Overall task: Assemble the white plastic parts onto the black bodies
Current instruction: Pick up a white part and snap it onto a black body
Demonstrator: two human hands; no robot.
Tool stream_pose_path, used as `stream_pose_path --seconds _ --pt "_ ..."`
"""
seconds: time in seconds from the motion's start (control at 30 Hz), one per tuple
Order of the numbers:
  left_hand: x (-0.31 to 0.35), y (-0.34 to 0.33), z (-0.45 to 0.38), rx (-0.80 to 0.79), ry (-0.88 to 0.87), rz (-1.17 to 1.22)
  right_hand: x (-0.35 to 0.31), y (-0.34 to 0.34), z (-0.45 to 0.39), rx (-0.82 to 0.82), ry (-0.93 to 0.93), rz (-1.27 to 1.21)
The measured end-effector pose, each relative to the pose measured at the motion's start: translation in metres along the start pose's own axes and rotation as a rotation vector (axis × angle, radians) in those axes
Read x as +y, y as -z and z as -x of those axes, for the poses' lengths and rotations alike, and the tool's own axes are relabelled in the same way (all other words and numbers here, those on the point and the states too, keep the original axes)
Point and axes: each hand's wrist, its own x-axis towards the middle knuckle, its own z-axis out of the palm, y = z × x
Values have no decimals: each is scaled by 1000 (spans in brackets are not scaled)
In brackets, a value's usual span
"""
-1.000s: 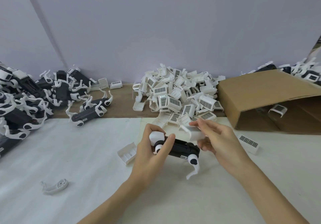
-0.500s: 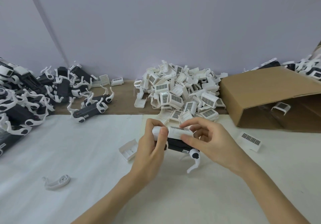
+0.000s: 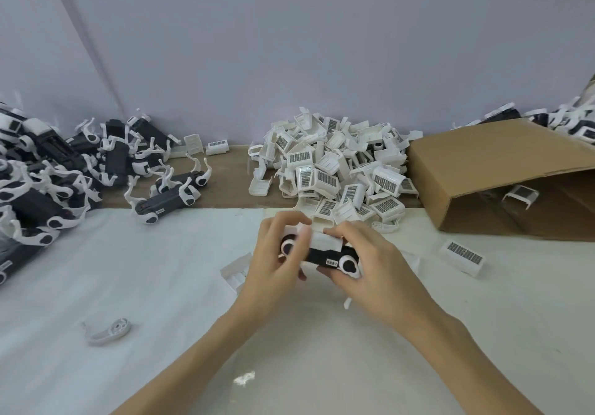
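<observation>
Both hands are on one unit, just above the white table cover (image 3: 96, 269); the left hand (image 3: 273, 263) is curled round the left end of the black body (image 3: 322, 253), thumb across its top by the round white end piece; the right hand (image 3: 363, 260) grips the right end, fingertips pressing the white cover part (image 3: 325, 240) down onto the body's top. Risk now, as I read it: uneven pressure from one side could seat the cover crooked, or a clip could miss its slot and bend; the body could also twist in the grip if the left hand slackens, since nothing braces it from below.

Outward; the heap of white parts (image 3: 331, 170) sits just beyond the hands, near enough that a slipped piece would vanish among them; a single white part with a grille (image 3: 462, 257) lies to the right, another tray-shaped one (image 3: 235, 273) is partly hidden behind the left wrist; a loose white leg piece (image 3: 108, 334) lies well off to the left; finished black-and-white units (image 3: 48, 189) are piled far left; an open cardboard box (image 3: 502, 173) lies on its side to the right, one white part inside; nothing blocks the hands themselves.
</observation>
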Motion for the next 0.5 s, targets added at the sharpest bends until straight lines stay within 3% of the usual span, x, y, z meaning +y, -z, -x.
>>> stream_pose_path --seconds 0.13,0.5 --pt "-8 10 -2 -158 -30 -103 5 3 0 37 -30 12" --pt "-6 11 -5 -171 -32 -55 1 -2 1 140 108 79"
